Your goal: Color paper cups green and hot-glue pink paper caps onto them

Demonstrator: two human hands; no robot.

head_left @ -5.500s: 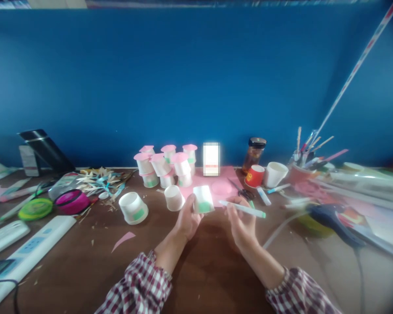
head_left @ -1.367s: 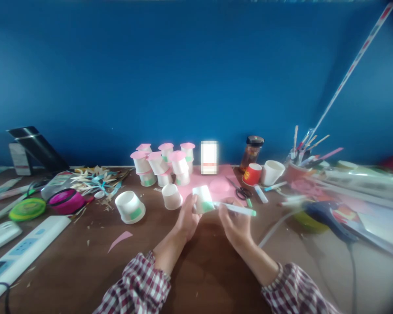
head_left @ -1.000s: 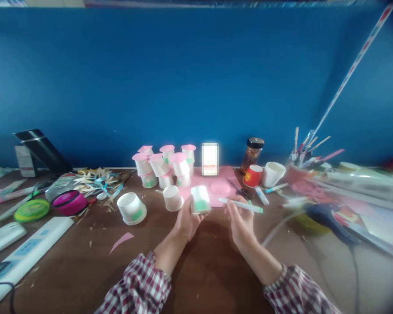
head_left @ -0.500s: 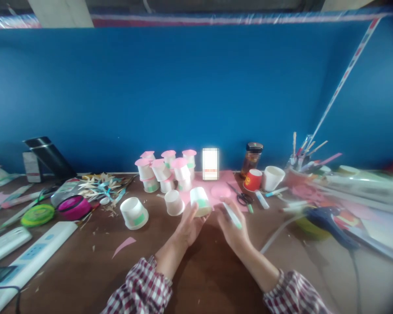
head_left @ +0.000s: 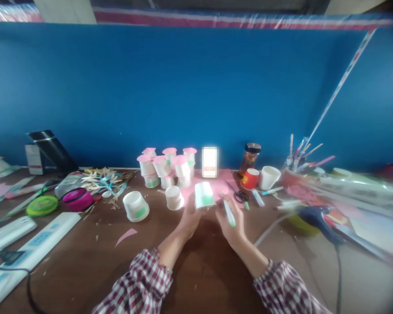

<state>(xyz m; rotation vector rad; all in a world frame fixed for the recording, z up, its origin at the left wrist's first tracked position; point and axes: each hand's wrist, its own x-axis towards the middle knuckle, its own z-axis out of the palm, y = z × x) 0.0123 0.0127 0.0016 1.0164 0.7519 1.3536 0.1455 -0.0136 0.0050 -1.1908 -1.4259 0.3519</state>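
Holding a white paper cup (head_left: 203, 190), green-patched, in the left hand (head_left: 189, 219), mid-frame; gripping a green-ended marker (head_left: 229, 212) in the right hand (head_left: 232, 234), just beside but apart from the cup, so apparently not marking it.

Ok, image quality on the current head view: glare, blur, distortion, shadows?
Head view: upright white rectangle blown out and pixelated; dark-capped jar partly pixelated; clear plastic packaging at right smeared and stretched; soft shadow on brown tabletop between the forearms.
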